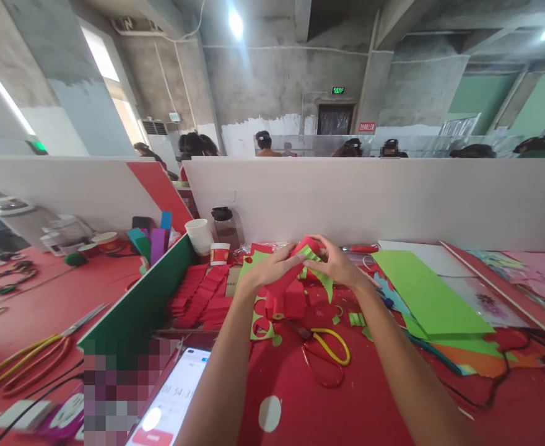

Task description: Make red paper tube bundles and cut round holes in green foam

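My left hand (277, 267) and my right hand (338, 261) meet over the middle of the table. Between them is a red felt-like piece (308, 244) with a green strip (322, 275), jagged along its edge, against it. Both sets of fingers are closed round this work; the left fingertips are partly hidden behind it. Just below the hands lie folded red pieces (293, 302). Scissors (331, 350) with one yellow and one red handle rest on the red tabletop nearer to me. A green sheet with round holes (263, 328) lies beside my left forearm.
Stacked red strips (198, 297) sit left, behind a green divider (133, 297). A phone (174, 396) showing a timer lies near my left arm. Green sheets (430, 294) are piled at right. Paper cups (199, 235) and a bottle (225, 226) stand by the white partition (370, 198). People sit beyond.
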